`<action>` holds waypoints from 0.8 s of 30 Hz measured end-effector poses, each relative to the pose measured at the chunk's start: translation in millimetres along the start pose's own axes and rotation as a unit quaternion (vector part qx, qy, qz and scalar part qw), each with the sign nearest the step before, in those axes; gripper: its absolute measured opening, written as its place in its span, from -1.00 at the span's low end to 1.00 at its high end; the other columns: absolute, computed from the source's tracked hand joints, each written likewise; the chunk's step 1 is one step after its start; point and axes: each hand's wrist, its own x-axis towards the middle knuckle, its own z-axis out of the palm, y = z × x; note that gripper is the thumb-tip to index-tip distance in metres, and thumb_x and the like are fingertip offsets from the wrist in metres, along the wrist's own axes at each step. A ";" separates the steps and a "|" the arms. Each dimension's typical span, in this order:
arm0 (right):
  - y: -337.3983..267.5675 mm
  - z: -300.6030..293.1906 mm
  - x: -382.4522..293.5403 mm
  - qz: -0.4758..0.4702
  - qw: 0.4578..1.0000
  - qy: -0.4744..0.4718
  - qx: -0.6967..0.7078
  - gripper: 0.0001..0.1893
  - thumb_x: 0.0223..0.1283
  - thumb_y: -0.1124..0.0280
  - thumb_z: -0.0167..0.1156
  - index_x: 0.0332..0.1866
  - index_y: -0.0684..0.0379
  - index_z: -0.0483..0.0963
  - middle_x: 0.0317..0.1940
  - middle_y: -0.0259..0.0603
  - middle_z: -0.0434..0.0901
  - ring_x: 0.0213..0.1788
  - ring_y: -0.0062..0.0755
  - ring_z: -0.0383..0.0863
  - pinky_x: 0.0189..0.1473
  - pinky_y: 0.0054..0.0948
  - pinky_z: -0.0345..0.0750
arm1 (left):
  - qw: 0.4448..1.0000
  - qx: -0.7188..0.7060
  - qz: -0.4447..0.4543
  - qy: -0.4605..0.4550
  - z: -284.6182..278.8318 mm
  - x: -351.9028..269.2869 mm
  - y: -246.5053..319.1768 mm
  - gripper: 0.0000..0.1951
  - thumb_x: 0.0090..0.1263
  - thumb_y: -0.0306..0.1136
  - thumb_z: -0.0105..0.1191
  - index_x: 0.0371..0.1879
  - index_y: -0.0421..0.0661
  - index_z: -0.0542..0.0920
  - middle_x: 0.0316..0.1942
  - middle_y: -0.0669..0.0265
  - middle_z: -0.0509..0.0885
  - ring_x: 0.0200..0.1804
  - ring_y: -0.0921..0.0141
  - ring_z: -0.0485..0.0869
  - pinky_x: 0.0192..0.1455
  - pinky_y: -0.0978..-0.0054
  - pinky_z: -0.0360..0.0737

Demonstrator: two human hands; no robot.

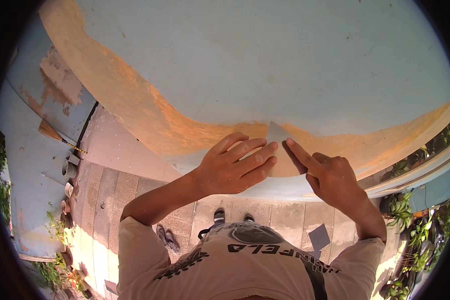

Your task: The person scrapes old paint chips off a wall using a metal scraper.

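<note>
A thin grey sheet (276, 132), perhaps sandpaper, lies against the curved edge of a pale blue painted surface (270, 67) with a worn orange-tan band. My left hand (238, 163) rests its spread fingers over the left side of the sheet, pinning it. At the sheet's right edge, my right hand (332, 172) touches with its index fingertip, while its other fingers are curled. A dark strip shows beside that finger; whether it is shadow or part of the sheet I cannot tell. The palm side of the right hand is hidden.
Grey sheets (319, 237) lie on the paved floor (288, 217) at my right. A pair of sandals (167, 238) is at my left. A broom (51, 131) and pots (69, 169) stand by a peeling blue wall (33, 176). Potted plants (401, 212) line the right side.
</note>
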 end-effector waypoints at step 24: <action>28.0 127.9 -71.6 0.092 0.851 0.128 0.501 -0.24 0.15 0.72 0.19 0.53 0.20 0.19 -0.64 -0.39 0.33 -0.56 -0.74 0.25 -0.43 -0.69 0.20 | 0.916 -0.203 -0.346 -0.017 44.4 -91.1 121.7 -0.68 0.12 -0.72 0.09 -0.19 -0.05 0.64 -0.19 0.34 0.77 -0.25 0.34 0.71 -0.11 0.31 0.58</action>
